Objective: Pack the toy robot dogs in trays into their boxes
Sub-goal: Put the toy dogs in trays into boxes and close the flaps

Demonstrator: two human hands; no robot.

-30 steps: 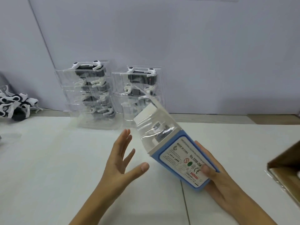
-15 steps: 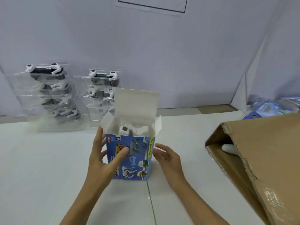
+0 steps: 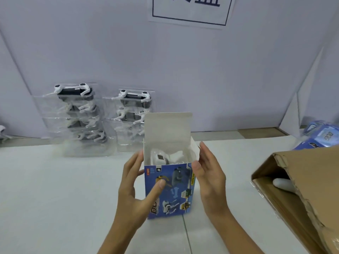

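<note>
I see the blue box (image 3: 169,191) standing upright on the white counter (image 3: 55,189), near the middle, with its top lid flap raised at the far side. Inside it, a white toy robot dog (image 3: 161,158) sits in its clear tray, only its upper part showing above the front wall. My left hand (image 3: 135,182) holds the box by its left side, thumb laid across the printed front face and fingers reaching up along the left edge. My right hand (image 3: 211,178) is at the box's right side, fingers fairly straight, touching the small side flap at the top right corner; the thumb rests against the upper right edge of the front.

Against the far wall stand two stacks of clear trays with more dogs in them: the taller left stack (image 3: 77,118) and, just beside it, the right stack (image 3: 132,114), which the raised lid partly hides. To the right, a large brown cardboard carton (image 3: 302,195) lies on its side, open towards the box, with something white visible inside it. Beyond the carton, at the far right, I see more blue packaging (image 3: 322,134), blurred.
</note>
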